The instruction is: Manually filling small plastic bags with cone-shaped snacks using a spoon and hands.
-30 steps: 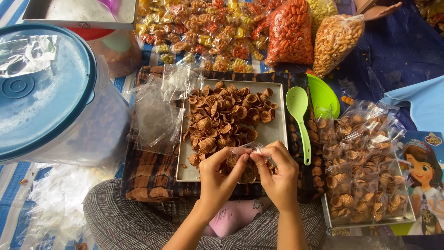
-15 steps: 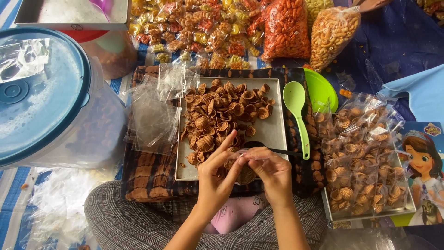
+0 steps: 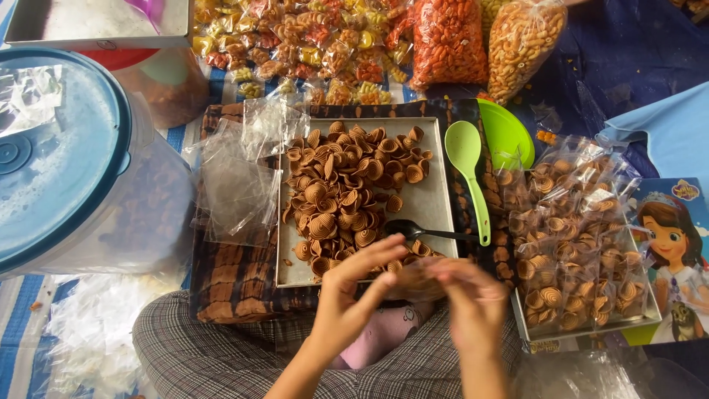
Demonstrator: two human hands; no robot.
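My left hand (image 3: 354,292) and my right hand (image 3: 469,299) meet over the near edge of a metal tray (image 3: 432,203), both holding a small clear bag of brown shell-shaped snacks (image 3: 413,281). The hands are blurred by motion. A heap of the same brown snacks (image 3: 343,185) fills the left part of the tray. A dark spoon (image 3: 417,230) rests on the tray just beyond my fingers. A green plastic spoon (image 3: 469,170) lies along the tray's right edge.
Filled small snack bags (image 3: 576,244) pile in a box at right. Empty clear bags (image 3: 236,177) lie left of the tray. A big clear tub with a blue lid (image 3: 59,155) stands at left. Orange and yellow snack packets (image 3: 450,41) lie beyond.
My hands have slid down and to the right off the tray's heap, carrying the small bag. The dark spoon on the tray is now uncovered.
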